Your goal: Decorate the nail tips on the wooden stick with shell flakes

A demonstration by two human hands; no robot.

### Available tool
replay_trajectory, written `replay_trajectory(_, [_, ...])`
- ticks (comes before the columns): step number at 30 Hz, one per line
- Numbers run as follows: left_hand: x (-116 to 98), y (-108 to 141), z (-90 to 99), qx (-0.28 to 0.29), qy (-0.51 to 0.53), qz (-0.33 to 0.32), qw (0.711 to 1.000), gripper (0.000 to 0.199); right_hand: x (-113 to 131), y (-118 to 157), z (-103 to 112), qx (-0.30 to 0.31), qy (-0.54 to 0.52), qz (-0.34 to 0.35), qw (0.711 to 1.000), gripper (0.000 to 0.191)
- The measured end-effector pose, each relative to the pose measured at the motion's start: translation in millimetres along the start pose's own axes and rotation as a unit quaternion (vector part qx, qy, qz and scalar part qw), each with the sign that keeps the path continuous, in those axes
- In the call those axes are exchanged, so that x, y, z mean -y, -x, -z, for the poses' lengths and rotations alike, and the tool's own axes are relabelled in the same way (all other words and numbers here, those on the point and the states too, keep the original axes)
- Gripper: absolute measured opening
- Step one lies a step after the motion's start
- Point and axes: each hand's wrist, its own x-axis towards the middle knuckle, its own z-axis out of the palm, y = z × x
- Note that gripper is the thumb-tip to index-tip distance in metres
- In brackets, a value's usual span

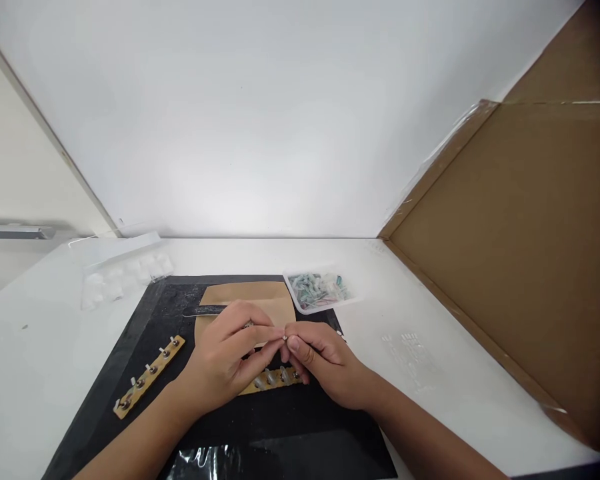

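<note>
My left hand (237,353) and my right hand (325,357) meet fingertip to fingertip above a black mat (280,427). Both are closed in a pinch; a tiny pale speck shows between the fingertips, too small to name. Just below them lies a yellowish strip (260,387) with a row of upright clear pieces on it, partly covered by my hands. Behind the hands is a tan sheet (250,292) with rounded edges. A flat black stick (205,310) lies across its left side and runs under my left hand.
Another yellowish strip (150,373) bearing several metal posts with white tips lies left. A white tray (307,310) of small teal and clear pieces stands behind. Clear packaging (125,277) sits at back left. A large cardboard panel (520,267) borders the table's right side.
</note>
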Motion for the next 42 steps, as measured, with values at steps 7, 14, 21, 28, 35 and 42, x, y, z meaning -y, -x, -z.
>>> replay_trajectory(7, [-3,3,-1.1,0.011,0.027,0.037,0.999,0.025,7,1,2,0.034,-0.074,-0.059,0.995,0.051])
replay_trajectory(14, [-6,5,-3.9,0.007,0.052,0.083,0.995,0.023,2,-1,-1,0.029,-0.152,-0.094,0.983,0.052])
replay_trajectory(21, [-7,8,-9.2,-0.005,0.068,0.135,0.988,0.017,4,-1,-5,-0.006,-0.091,-0.082,0.992,0.053])
replay_trajectory(28, [-11,9,-16.2,-0.044,0.046,0.145,0.987,0.014,6,-1,-8,-0.059,0.089,-0.019,0.994,0.048])
replay_trajectory(35, [-14,11,-15.8,-0.047,0.023,0.128,0.990,0.022,6,-1,-11,-0.078,0.124,-0.006,0.989,0.044])
replay_trajectory(42, [-15,11,-16.8,-0.046,0.039,0.151,0.987,0.019,10,-2,-14,-0.078,0.073,-0.038,0.994,0.047])
